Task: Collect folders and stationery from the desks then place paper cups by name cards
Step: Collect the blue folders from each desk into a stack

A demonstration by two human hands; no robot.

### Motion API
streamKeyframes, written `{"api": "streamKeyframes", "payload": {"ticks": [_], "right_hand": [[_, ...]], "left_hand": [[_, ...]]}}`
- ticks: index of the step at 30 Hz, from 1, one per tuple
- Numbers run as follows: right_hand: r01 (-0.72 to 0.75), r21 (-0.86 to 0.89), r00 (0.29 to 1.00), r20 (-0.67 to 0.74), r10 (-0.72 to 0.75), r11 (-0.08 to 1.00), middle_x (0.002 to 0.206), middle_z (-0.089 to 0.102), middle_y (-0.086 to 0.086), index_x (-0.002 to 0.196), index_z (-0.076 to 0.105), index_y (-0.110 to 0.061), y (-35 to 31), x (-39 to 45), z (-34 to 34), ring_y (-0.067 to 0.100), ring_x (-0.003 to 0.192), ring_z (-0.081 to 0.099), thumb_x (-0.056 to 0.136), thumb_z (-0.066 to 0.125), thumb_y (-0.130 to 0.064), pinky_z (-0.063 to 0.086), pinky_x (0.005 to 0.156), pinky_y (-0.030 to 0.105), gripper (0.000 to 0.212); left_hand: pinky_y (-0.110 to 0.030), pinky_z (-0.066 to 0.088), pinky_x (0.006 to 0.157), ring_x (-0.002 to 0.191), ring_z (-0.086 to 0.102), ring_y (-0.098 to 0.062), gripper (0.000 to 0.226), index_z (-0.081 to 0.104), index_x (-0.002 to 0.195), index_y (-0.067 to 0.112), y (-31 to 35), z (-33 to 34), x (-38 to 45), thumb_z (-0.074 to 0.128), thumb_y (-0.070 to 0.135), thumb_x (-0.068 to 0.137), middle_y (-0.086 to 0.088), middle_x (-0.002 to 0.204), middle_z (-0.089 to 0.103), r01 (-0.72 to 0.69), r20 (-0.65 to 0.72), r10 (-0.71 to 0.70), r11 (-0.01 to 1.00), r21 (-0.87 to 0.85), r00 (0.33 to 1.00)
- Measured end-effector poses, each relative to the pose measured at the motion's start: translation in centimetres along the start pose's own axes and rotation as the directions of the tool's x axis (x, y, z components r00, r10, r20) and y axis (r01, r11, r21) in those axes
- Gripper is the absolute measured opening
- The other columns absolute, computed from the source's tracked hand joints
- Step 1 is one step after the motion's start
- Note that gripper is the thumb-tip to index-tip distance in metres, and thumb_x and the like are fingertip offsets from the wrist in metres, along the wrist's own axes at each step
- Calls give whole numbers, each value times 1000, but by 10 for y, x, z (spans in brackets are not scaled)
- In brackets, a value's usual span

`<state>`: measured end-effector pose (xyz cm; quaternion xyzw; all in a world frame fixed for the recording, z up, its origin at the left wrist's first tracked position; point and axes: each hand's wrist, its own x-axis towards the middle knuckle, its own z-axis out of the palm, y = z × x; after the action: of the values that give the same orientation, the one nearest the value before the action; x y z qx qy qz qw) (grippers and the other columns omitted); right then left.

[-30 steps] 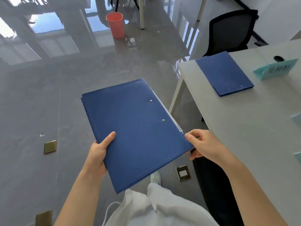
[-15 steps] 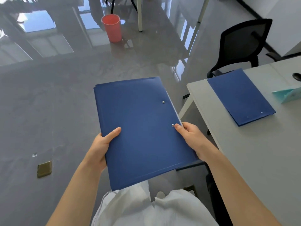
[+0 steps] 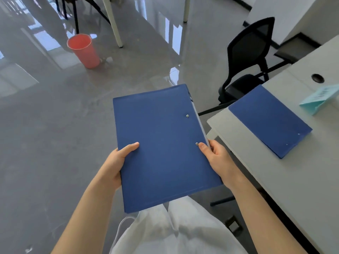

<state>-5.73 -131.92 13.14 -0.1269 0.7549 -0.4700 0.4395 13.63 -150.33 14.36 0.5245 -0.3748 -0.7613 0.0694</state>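
Gray floor holds red bucket (image 3: 83, 50); both hands grip blue folders (image 3: 161, 143).

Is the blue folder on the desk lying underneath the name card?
No, the blue folder on the desk lies flat near the desk's corner, apart from the teal name card, which stands beside it on the bare desk.
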Motion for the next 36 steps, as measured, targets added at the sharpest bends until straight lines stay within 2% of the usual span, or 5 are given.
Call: {"api": "streamKeyframes", "payload": {"ticks": [22,26,32,35,36], "right_hand": [[-133,124,973,-172,153,983,103,74,-7,105,68,-19,-146,268,-133,13,96,70,95,53,-44,55,88,36,31],[-193,189,948,-217,232,963,97,73,-7,102,69,-16,-144,307,-138,11,90,68,96,49,-46,55,79,32,36],[-324,314,737,-507,446,892,85,59,10,95,61,2,-136,364,-141,22,80,58,97,47,-28,53,90,45,33],[-468,255,557,-659,506,846,76,46,12,71,51,-3,-127,382,-141,24,69,45,92,45,-16,42,66,40,26],[-497,250,514,-686,515,831,85,52,13,81,59,-9,-124,385,-140,27,75,51,92,46,-14,35,65,35,18]], "left_hand": [[-41,56,76,86,74,-27,34,67,116,16,248,179,257,69,32,86,-6,106,76,23,180,-64,974,225,981],[-41,57,74,88,74,-28,34,66,117,16,290,205,305,69,30,86,-6,106,76,15,242,-92,953,303,966],[-39,58,71,86,75,-27,30,67,115,16,367,242,371,68,27,87,-5,104,76,-18,344,-150,897,441,927],[-35,58,65,80,75,-24,22,69,109,18,411,264,400,67,26,88,-4,100,77,-62,407,-172,864,500,897],[-35,58,63,79,75,-23,21,69,107,18,421,270,408,67,26,89,-4,99,77,-76,427,-177,856,512,887]]}}
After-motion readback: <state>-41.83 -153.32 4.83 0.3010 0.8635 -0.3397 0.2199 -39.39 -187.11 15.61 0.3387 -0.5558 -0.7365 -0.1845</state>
